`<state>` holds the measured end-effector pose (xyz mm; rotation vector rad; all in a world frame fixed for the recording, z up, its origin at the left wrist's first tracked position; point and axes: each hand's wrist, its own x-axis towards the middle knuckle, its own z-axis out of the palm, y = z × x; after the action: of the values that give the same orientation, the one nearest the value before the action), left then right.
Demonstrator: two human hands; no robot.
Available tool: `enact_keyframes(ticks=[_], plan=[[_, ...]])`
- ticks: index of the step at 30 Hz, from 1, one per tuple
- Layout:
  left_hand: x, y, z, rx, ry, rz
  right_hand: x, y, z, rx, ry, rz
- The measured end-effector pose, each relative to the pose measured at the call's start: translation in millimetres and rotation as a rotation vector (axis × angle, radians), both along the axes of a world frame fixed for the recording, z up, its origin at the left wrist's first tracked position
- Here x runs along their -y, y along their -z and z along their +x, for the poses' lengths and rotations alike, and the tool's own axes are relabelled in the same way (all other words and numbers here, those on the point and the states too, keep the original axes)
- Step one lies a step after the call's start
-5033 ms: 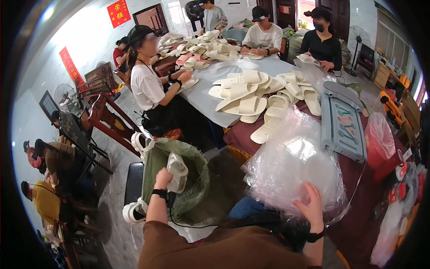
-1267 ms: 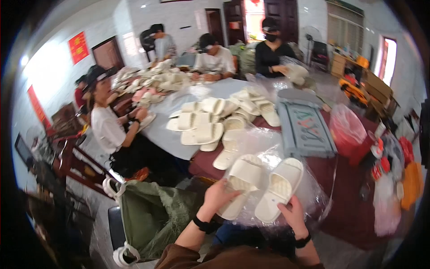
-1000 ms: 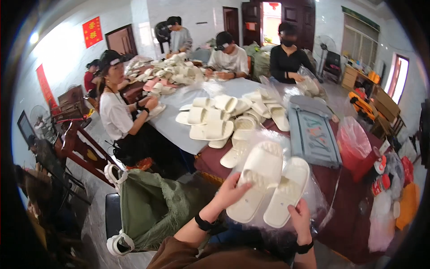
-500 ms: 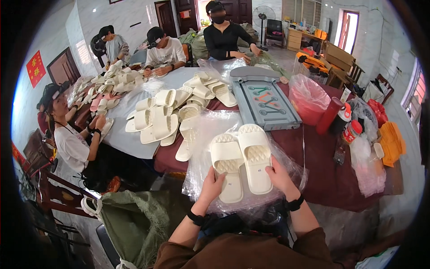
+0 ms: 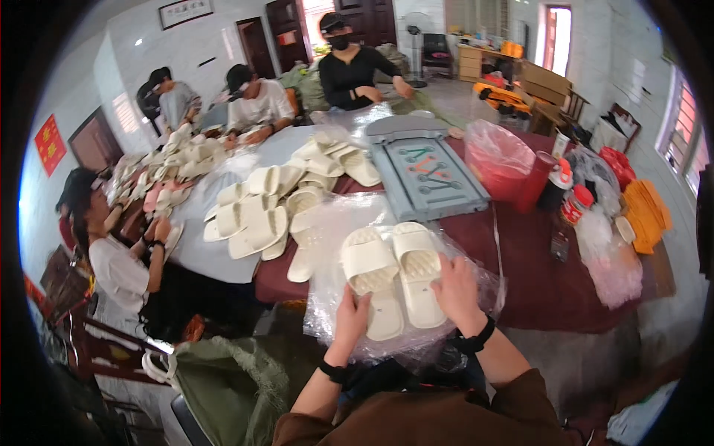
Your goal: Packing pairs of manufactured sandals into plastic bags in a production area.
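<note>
Fingers of both hands are gripping a pair of cream slippers [image 5: 394, 279] at centre frame: left hand [image 5: 351, 316] pinching the left slipper's heel, right hand [image 5: 455, 286] with fingers spread flat along the right one, likely keeping the pair aligned. Slippers are lying side by side, soles up, ribbed tread showing, over a clear plastic bag [image 5: 335, 223] on the dark red table [image 5: 543, 275].

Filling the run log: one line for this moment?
left hand: holds left slipper | right hand: holds right slipper | under: clear plastic bag
</note>
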<state>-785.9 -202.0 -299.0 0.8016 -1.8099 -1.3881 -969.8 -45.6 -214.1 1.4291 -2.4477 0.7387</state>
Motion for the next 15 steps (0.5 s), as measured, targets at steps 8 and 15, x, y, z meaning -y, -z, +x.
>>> enact_keyframes(ticks=[8,15], plan=[[-4.5,-17.9,4.5,0.137,-0.026,-0.09,58.8,11.3,4.9,0.08,-0.125,0.076],[-21.6,-49.8,13.5,0.103,0.191,-0.011,66.2,29.4,-21.4,0.184,-0.116,-0.133]])
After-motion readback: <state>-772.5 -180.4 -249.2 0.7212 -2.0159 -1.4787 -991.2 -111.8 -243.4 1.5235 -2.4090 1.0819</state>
